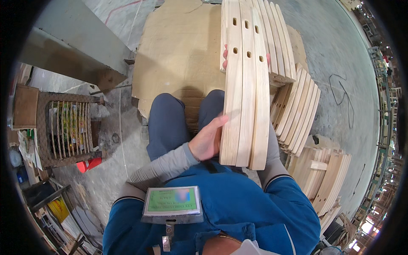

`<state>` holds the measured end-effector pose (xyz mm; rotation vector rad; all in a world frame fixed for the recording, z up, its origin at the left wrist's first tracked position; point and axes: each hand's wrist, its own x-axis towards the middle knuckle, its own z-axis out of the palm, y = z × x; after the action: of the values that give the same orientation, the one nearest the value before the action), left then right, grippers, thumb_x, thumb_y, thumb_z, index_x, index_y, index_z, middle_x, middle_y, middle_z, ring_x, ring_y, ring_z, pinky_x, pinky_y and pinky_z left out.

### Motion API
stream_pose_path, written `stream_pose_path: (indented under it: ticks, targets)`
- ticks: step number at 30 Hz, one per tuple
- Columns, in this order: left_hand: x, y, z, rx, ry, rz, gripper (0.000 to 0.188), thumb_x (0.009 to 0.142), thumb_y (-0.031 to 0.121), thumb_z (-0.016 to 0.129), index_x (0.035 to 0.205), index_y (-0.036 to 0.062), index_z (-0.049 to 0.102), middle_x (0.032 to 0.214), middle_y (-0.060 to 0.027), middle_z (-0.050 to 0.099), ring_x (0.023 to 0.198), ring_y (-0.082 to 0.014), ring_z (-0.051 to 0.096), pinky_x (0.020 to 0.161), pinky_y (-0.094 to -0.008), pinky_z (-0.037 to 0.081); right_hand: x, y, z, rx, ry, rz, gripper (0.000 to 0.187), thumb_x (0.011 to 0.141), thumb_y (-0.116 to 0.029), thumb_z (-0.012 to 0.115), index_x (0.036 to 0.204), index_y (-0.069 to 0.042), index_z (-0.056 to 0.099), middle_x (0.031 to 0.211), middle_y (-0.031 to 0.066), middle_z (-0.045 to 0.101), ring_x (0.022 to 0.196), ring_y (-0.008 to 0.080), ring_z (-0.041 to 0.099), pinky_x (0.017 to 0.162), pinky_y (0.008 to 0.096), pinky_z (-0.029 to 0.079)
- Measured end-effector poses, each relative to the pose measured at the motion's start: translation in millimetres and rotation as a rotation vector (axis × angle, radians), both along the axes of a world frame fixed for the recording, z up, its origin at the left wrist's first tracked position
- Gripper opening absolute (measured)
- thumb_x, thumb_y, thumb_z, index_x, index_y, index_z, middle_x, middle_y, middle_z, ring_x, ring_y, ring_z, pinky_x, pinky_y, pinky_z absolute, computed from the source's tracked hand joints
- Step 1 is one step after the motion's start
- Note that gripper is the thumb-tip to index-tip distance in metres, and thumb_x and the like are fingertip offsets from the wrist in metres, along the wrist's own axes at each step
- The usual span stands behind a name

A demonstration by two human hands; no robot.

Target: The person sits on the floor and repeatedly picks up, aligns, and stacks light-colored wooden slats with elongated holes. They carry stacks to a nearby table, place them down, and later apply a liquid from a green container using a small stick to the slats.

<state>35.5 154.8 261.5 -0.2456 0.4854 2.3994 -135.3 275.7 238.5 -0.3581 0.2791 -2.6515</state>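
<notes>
Three slotted wooden slats (245, 97) hid most of the right grip (225, 55); the top edge cut off their far ends. The portrait (182, 194) on the ID badge (171, 204) was blurred, and distant clutter (389, 140) rightward was too small to identify.

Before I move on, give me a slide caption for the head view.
Right hand grips three slotted wooden slats, left hand at their near left edge; more slats stacked at right.

We observe marked grey floor (335, 51), upper right; grey column (80, 49), upper left; bright light (366, 226), lower right.
</notes>
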Motion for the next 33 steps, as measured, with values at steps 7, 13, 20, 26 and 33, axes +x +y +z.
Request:
stream_pose_path:
  ticks: [7, 13, 20, 26, 33]
  targets:
    - [-114, -20, 11, -0.591, 0.402, 0.263, 0.090, 0.082, 0.033, 0.058, 0.135, 0.0012, -0.008, 0.131, -0.0149, 0.031, 0.120, -0.0229, 0.034, 0.096, -0.0308, 0.033, -9, -12, 3, 0.721, -0.130, -0.085, 0.049, 0.082, -0.026, 0.052, 0.121, 0.001, 0.041, 0.105, 0.0156, 0.055, 0.090, 0.0246, 0.056, 0.080, 0.0335, 0.047]
    - [-117, -60, 14, -0.253, 0.099, 0.300, 0.056, 0.076, 0.035, 0.059, 0.116, -0.0002, 0.043, 0.102, -0.0136, 0.055, 0.090, -0.0228, 0.056, 0.081, -0.0324, 0.046, 8, -89, 59, 1.188, 0.204, -0.310, 0.058, 0.083, -0.035, 0.051, 0.119, 0.009, 0.039, 0.107, 0.0208, 0.048, 0.103, 0.0285, 0.048, 0.087, 0.0363, 0.039]
    - [-123, -87, 82, 0.093, 0.106, 0.686, 0.058, 0.075, 0.035, 0.051, 0.120, -0.0009, 0.043, 0.105, -0.0180, 0.056, 0.096, -0.0278, 0.054, 0.089, -0.0365, 0.042, 58, -108, 134, 1.857, 1.007, -0.621, 0.071, 0.081, -0.045, 0.050, 0.123, 0.010, 0.035, 0.127, 0.0333, 0.030, 0.119, 0.0461, 0.029, 0.096, 0.0497, 0.024]
    - [-78, -163, 122, -0.142, 0.153, 0.743, 0.044, 0.077, 0.033, 0.051, 0.108, 0.0019, 0.053, 0.096, -0.0131, 0.060, 0.088, -0.0244, 0.058, 0.084, -0.0354, 0.045, 148, -68, 200, 1.602, 1.422, -0.072, 0.066, 0.080, -0.033, 0.056, 0.130, 0.002, 0.030, 0.138, 0.0246, 0.021, 0.128, 0.0406, 0.017, 0.103, 0.0491, 0.011]
    - [63, -210, 231, -0.712, 0.203, 0.689, 0.022, 0.075, 0.022, 0.058, 0.083, 0.0021, 0.065, 0.093, -0.0069, 0.062, 0.089, -0.0154, 0.057, 0.083, -0.0295, 0.042, 202, -68, 294, 1.496, 0.660, 0.285, 0.049, 0.089, -0.015, 0.044, 0.132, 0.003, 0.028, 0.139, 0.0177, 0.026, 0.130, 0.0275, 0.020, 0.105, 0.0361, 0.013]
